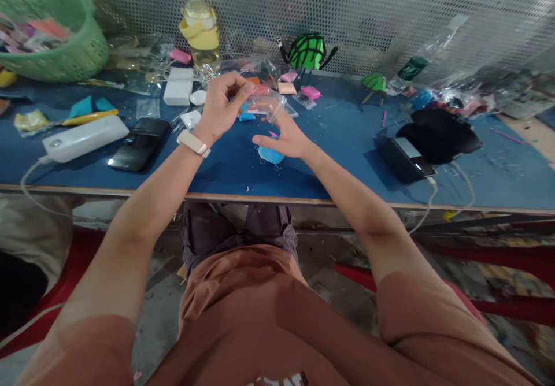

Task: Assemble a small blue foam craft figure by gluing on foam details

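My left hand [225, 104] is closed, its thumb and fingers pinching the edge of a clear plastic bag [274, 101]. The bag stretches to the right over my right hand [287, 134], which has its thumb apart from its fingers; the fingertips are partly behind the plastic. Below my right hand, a light blue piece [271, 155] lies on the blue table [234, 172], with a small pink bit at its top. An orange packet [259, 88] shows behind the bag, and pink packets [310, 92] lie farther right.
A green basket [82, 51] stands back left, and a yellow bottle [203, 38] at the mesh. A white power bank [84, 138] and black device [139, 144] lie left. Green turtle-like figures [307, 52] stand at the back. A black box [404, 158] sits right, with cables over the edge.
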Demonstrator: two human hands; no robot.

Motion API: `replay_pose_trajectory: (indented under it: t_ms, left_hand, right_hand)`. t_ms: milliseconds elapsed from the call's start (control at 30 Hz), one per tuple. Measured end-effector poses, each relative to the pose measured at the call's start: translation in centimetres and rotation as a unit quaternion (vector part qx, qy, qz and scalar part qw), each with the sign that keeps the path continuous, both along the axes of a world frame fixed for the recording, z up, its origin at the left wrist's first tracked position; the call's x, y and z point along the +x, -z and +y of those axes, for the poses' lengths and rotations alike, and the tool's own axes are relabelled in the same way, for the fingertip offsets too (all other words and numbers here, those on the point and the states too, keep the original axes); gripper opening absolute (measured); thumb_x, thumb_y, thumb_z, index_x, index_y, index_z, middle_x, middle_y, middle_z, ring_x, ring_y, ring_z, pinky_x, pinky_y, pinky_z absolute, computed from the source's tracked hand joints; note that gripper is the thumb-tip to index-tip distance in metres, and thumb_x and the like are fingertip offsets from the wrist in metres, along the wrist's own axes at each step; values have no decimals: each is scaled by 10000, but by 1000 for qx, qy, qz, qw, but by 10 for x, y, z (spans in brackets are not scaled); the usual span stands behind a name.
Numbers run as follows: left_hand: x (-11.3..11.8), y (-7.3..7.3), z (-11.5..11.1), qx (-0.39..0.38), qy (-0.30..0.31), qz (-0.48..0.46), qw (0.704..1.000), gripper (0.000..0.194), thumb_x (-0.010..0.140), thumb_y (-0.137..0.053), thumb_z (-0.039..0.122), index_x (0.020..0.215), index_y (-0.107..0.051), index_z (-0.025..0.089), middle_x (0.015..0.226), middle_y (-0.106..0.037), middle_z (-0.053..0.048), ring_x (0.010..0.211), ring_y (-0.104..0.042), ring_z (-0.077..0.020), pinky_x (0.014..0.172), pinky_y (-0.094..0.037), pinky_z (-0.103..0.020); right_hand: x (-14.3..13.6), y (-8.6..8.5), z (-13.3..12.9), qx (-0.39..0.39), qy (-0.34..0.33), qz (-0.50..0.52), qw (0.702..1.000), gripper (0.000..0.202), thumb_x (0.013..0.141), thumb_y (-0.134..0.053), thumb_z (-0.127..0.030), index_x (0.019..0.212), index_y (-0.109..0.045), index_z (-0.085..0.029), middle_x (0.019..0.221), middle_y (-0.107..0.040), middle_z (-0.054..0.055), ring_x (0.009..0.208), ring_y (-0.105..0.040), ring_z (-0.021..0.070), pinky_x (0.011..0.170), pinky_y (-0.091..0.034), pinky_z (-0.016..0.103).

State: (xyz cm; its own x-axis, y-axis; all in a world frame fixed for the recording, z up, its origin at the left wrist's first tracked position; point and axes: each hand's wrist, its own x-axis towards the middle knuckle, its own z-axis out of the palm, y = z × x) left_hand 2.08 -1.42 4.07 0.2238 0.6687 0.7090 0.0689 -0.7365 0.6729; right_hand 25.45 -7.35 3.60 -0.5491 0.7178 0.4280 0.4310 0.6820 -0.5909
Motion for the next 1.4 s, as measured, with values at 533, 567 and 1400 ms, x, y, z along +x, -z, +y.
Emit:
replay_pose_trajectory:
  t_ms: [533, 567, 1400]
  left_hand:
    - [-6, 9, 22, -7, 26, -36, 999, 626, 1014, -811, 924, 907, -690, 319, 675, -561, 72, 559, -396, -79, 481, -397, -348]
    - [-8, 8, 22, -4, 17, -27, 999, 637, 1015, -797, 938, 915, -700, 317, 687, -569, 68, 574, -399, -77, 506, -401, -350]
    - [-14, -2, 8, 56, -40, 56, 996, 597, 1103, -706, 890, 935, -667, 318, 681, -512, 20, 887, -576, -207, 889, -556, -433]
  right_hand:
    - [2, 3, 3, 24, 6, -17, 1000, 1255, 854, -691, -1118, 1867, -511, -399, 1958, -490, 94, 1824, -442, 464, 1462, -450, 727]
    - [2, 3, 3, 23, 6, -16, 1000, 1243, 851, -692, -1119, 1855, -531, -404, 1946, -508, 92, 1821, -447, 464, 1459, -452, 729]
    - [-1, 10, 7, -8, 17, 26, 999, 1174, 809, -723, -1134, 1703, -634, -378, 1764, -680, 150, 1611, -678, 475, 1323, -601, 741]
